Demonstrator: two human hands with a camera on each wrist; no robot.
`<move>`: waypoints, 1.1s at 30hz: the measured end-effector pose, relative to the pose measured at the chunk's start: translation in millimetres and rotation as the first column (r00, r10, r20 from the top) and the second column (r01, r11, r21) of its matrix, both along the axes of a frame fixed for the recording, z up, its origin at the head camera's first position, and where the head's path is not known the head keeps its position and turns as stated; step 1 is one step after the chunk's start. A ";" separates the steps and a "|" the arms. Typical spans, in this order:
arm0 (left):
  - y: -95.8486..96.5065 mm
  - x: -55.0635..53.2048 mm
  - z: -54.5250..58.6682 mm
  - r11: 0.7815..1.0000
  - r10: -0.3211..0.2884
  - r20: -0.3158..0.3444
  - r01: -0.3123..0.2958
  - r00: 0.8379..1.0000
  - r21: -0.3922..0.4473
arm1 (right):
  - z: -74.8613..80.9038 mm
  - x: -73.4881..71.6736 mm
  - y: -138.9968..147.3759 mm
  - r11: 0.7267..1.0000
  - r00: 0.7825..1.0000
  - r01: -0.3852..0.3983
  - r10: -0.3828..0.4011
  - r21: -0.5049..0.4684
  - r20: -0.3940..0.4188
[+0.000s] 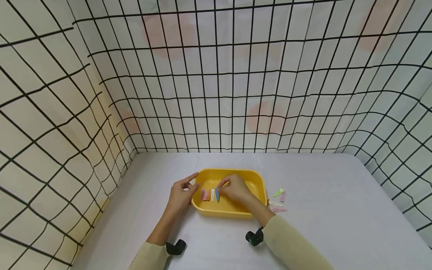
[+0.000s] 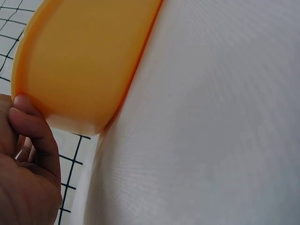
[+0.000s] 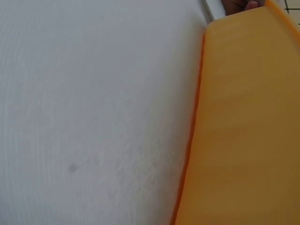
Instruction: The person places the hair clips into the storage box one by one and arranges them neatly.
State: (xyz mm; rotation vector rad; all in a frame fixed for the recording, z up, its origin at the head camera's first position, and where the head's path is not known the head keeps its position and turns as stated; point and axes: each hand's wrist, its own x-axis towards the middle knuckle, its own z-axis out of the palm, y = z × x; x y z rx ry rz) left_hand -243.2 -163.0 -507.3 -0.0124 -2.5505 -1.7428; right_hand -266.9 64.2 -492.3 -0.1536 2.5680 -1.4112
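A yellow plastic tray [image 1: 224, 214] sits on the table, a row of snap hair clips standing side by side in its left part. Pink clips [image 1: 204, 195], an orange clip [image 1: 208, 196] and a white clip [image 1: 212, 195] make up the row, with a blue hair clip [image 1: 217, 195] at its right end. My right hand [image 1: 236, 189] reaches into the tray and pinches the blue clip near its upper end. At the tray's left end, my left hand [image 1: 181, 194] holds the rim. In the left wrist view its curled fingers [image 2: 35, 126] touch the outer wall.
Right of the tray lie loose clips: a green one [image 1: 278, 192], a small pink one [image 1: 282, 197], a white one [image 1: 275, 204] and a longer pink one [image 1: 279, 210]. White table cloth [image 1: 337, 210] surrounds them. Black grid mesh [image 1: 233, 75] rises behind and at both sides.
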 end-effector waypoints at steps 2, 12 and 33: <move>0.1 0.6 -0.2 1.000 -0.002 0.000 0.002 1.000 0.001 | -1.2 -1.2 -0.5 1.000 1.000 -0.007 0.007 0.007 0.011; -0.1 1.2 1.3 1.000 0.001 0.000 -0.001 1.000 0.016 | -2.2 -2.6 -3.0 1.000 0.998 -0.022 0.022 -0.003 0.058; 0.1 0.3 0.3 1.000 -0.002 0.007 0.002 1.000 0.020 | -1.4 -2.0 -4.1 0.998 0.993 -0.002 0.010 -0.065 0.121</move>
